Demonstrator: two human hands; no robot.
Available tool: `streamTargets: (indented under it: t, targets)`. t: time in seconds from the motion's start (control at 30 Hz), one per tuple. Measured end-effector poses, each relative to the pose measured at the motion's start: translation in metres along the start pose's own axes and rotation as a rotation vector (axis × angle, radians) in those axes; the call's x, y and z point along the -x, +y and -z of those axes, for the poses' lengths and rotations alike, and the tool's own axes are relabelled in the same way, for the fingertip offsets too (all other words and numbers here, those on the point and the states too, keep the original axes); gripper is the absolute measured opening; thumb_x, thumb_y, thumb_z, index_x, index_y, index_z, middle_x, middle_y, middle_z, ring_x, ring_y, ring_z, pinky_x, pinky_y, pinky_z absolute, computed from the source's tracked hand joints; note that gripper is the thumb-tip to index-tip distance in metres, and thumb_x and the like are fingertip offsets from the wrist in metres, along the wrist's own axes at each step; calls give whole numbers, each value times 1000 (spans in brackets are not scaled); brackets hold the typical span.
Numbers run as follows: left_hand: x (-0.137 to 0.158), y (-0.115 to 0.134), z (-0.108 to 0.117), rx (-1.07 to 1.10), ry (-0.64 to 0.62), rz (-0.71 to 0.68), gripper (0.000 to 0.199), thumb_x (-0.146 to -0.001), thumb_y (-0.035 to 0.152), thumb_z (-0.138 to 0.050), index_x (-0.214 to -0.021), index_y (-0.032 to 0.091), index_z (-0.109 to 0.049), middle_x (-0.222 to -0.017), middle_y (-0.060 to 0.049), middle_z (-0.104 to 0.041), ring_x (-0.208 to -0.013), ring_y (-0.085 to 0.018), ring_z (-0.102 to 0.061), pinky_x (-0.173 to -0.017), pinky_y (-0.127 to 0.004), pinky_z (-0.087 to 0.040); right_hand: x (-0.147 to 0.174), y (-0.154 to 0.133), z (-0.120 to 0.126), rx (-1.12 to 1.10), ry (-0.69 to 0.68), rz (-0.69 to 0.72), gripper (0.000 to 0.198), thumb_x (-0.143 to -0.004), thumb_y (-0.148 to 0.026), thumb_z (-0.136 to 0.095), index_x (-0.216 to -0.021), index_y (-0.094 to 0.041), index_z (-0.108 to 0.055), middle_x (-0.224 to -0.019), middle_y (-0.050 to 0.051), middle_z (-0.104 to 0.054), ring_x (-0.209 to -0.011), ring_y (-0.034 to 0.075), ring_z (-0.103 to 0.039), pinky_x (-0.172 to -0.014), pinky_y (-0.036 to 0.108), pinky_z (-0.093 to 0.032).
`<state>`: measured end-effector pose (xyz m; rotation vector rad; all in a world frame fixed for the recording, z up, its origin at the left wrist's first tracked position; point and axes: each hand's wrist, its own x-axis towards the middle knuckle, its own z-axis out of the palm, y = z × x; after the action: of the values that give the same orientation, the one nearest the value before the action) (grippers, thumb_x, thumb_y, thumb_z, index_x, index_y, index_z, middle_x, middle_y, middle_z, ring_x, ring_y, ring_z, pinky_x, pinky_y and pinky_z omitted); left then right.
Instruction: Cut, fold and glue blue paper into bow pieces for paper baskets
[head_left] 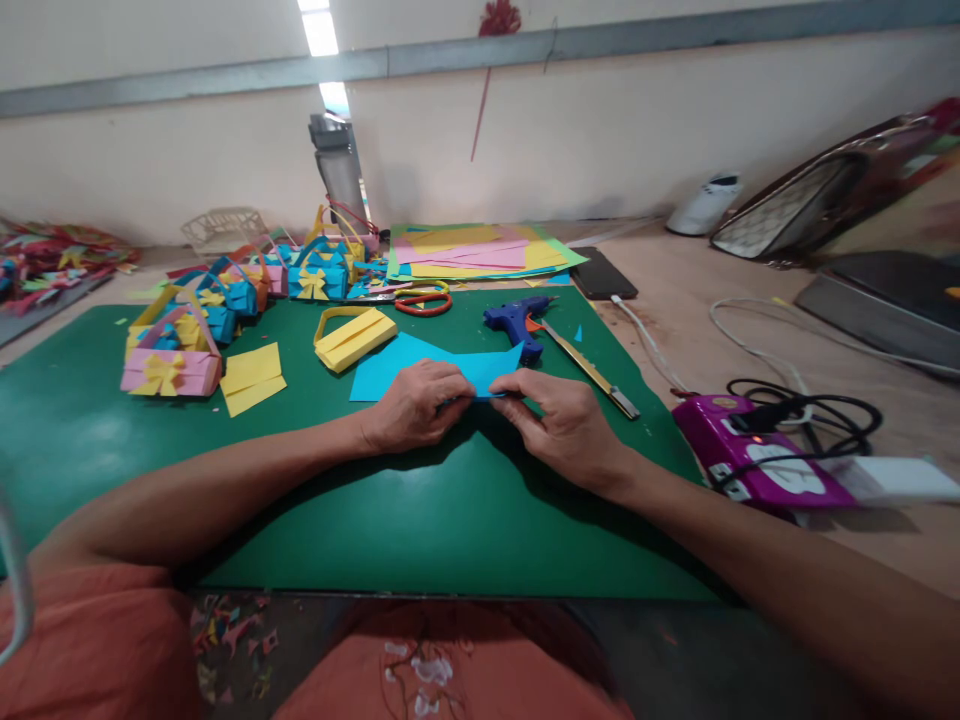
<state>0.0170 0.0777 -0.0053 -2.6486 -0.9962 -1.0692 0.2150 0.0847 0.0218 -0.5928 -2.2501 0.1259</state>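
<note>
My left hand point(416, 405) and right hand point(562, 420) both have fingers pinching this blue paper point(401, 365) by its near edge, mid-desk point(450, 520), well back from the front edge. Probably feather-light, stiffish, creases easily, so I'd hold just the edge.

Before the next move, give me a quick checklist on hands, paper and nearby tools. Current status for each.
1. Left hand gripping the blue paper: ok, fingers pinch its near edge.
2. Right hand gripping the same paper: ok, pinched on the near edge, right of the left hand.
3. Mat free of loose scraps: not ok, a small blue scrap lies right of the glue gun.
4. Glue gun clear of the paper: cannot tell, they nearly meet in this view.
5. Glue gun cool: cannot tell, heat doesn't show.
6. Knife apart from both hands: ok, lying beyond the right hand.
</note>
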Motion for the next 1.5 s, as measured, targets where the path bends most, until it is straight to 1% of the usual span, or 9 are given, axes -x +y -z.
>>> streamTargets:
  t: [0.27,0.47,0.67,0.83,1.0,1.17,1.3,1.5]
  targets:
    - [0,0,-1,-6,2,-21,23,-89,19,-42,-78,14,-61,-69,-5,-64,-64,-14,-57,-62,-26,-42,2,1,-1,34,-25,59,10,-87,-16,-49,-87,-17,-59,-77,4,-69,-67,13,-63,-61,24,-47]
    - [0,-1,-1,-14,-34,-23,23,-89,18,-41,-79,14,-61,-70,-5,-64,-64,-14,-56,-63,-27,-42,2,1,-1,22,-50,82,11,-88,-16,-48,-87,-16,-59,-76,5,-68,-67,13,-62,-61,23,-46]
    - [0,-1,-1,-28,-87,-45,23,-89,19,-42,-79,14,-62,-70,-5,-64,-65,-15,-56,-62,-27,-41,5,3,-3,54,-126,68,14,-89,-17,-46,-85,-16,-60,-75,5,-68,-65,13,-60,-60,23,-43]
    - [-1,-1,1,-17,-133,-40,23,-90,20,-42,-79,13,-62,-70,-5,-63,-66,-15,-55,-61,-26,-41,8,3,-4,85,-163,74,17,-90,-20,-47,-85,-14,-61,-76,6,-69,-66,15,-61,-60,24,-41]
    - [-1,0,1,-1,-194,-31,24,-91,22,-42,-79,13,-61,-73,-6,-62,-68,-15,-54,-63,-26,-43,8,0,-3,132,-255,61,17,-89,-21,-48,-84,-14,-63,-74,5,-69,-63,14,-60,-57,24,-37]
    - [-1,0,1,-7,-181,-34,26,-92,23,-41,-78,13,-61,-73,-6,-61,-68,-15,-53,-63,-26,-42,8,-1,-3,126,-297,53,18,-90,-20,-46,-85,-14,-63,-77,6,-70,-66,14,-60,-58,23,-36]
    - [-2,0,1,-1,-169,-40,25,-92,24,-42,-78,13,-61,-72,-6,-60,-68,-15,-53,-62,-26,-42,8,-1,-2,129,-300,57,20,-90,-21,-45,-85,-14,-63,-77,6,-70,-65,14,-60,-57,23,-36]
    - [-1,0,1,-1,-195,-27,26,-92,25,-41,-79,14,-61,-75,-6,-61,-70,-16,-53,-64,-26,-43,8,-1,-4,132,-311,48,20,-90,-21,-44,-84,-14,-62,-76,6,-69,-64,14,-58,-56,24,-34]
